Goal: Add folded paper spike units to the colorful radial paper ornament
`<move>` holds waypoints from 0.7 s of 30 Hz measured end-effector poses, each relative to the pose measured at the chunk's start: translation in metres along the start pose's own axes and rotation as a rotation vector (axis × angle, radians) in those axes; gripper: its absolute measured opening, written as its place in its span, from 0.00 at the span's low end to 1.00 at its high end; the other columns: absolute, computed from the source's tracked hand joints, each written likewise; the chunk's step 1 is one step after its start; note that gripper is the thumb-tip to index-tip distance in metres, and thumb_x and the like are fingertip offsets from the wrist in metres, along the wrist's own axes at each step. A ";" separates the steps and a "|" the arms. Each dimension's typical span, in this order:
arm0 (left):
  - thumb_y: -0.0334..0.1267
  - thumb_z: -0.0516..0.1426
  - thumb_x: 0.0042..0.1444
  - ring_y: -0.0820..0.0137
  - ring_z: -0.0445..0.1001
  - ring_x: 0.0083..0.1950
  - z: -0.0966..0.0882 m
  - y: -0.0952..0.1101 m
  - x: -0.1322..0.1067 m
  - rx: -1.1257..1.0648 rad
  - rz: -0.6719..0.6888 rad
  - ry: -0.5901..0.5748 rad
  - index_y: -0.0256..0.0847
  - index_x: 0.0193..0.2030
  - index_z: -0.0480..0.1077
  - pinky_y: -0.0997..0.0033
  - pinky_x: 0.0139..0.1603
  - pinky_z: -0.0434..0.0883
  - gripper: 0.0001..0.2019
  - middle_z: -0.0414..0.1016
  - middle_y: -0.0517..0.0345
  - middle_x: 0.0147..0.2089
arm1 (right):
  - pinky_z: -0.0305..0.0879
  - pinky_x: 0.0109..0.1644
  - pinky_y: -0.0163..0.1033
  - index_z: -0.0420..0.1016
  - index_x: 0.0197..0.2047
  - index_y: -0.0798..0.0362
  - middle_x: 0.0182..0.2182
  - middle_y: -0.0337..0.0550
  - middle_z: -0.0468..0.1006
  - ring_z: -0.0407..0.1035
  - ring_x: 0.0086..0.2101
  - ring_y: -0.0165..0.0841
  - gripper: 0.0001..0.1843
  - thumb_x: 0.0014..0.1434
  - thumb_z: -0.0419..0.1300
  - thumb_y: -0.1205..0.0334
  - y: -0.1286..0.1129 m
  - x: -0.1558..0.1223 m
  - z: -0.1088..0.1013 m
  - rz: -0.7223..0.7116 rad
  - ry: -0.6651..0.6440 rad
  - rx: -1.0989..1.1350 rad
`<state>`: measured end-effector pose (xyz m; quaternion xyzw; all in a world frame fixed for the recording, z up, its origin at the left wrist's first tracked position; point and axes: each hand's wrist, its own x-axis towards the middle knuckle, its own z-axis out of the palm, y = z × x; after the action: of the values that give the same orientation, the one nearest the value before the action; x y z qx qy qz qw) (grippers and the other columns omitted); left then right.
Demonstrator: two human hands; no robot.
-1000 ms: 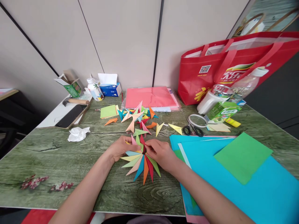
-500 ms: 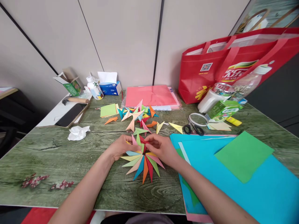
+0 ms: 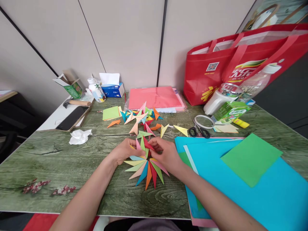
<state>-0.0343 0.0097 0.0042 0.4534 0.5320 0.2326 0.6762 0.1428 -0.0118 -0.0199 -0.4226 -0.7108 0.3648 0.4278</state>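
Note:
A star-shaped ring of folded paper pieces (image 3: 143, 173) in many colours lies near the table's front, its points fanned outward. My left hand (image 3: 125, 151) is closed on the ring's upper left, thumb pressed by a light green point. On the other side, my right hand (image 3: 165, 153) pinches a red folded paper piece (image 3: 147, 143) against the top of the ring, beside that green point. Whether the red piece is slotted in cannot be made out, as fingers cover its lower part. Just beyond the hands lies a pile of loose folded paper pieces (image 3: 141, 118).
Blue paper sheets (image 3: 216, 173) with a green square (image 3: 252, 159) lie at right. Scissors (image 3: 199, 131), a tape roll and a red bag (image 3: 204, 77) stand behind them. Crumpled tissue (image 3: 80, 136), a phone (image 3: 73, 118), a hammer (image 3: 77, 102) and a tissue box (image 3: 112, 89) are at left.
The red piece's outer end has swung to the right and shows more plainly between my right fingers. My left hand keeps its hold on the ring.

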 end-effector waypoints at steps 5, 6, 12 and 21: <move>0.37 0.68 0.30 0.75 0.68 0.20 -0.003 -0.004 0.002 -0.009 0.005 -0.015 0.33 0.22 0.73 0.77 0.22 0.64 0.12 0.75 0.57 0.21 | 0.68 0.36 0.36 0.68 0.36 0.53 0.32 0.43 0.74 0.69 0.32 0.32 0.12 0.49 0.52 0.75 0.000 -0.001 -0.004 -0.146 0.033 -0.245; 0.37 0.68 0.30 0.75 0.69 0.20 -0.004 -0.004 0.002 -0.008 0.003 -0.018 0.34 0.22 0.73 0.77 0.22 0.64 0.12 0.75 0.57 0.21 | 0.68 0.36 0.37 0.68 0.36 0.53 0.32 0.43 0.74 0.69 0.32 0.32 0.13 0.48 0.52 0.75 0.000 0.000 -0.005 -0.153 0.040 -0.277; 0.37 0.68 0.31 0.74 0.70 0.22 -0.004 -0.004 0.003 -0.028 0.005 -0.023 0.35 0.23 0.74 0.76 0.24 0.66 0.11 0.76 0.56 0.23 | 0.68 0.29 0.33 0.66 0.32 0.52 0.25 0.37 0.72 0.69 0.25 0.28 0.09 0.47 0.54 0.73 0.002 0.004 -0.008 0.071 0.023 0.022; 0.36 0.68 0.30 0.75 0.69 0.21 -0.002 -0.002 0.003 -0.027 0.026 -0.008 0.34 0.22 0.74 0.77 0.24 0.65 0.11 0.75 0.58 0.21 | 0.71 0.38 0.38 0.71 0.35 0.54 0.32 0.41 0.76 0.72 0.32 0.30 0.08 0.47 0.59 0.67 0.002 0.007 -0.010 0.239 -0.130 0.370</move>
<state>-0.0355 0.0120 0.0005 0.4522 0.5200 0.2466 0.6814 0.1501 -0.0034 -0.0158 -0.3937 -0.6026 0.5635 0.4053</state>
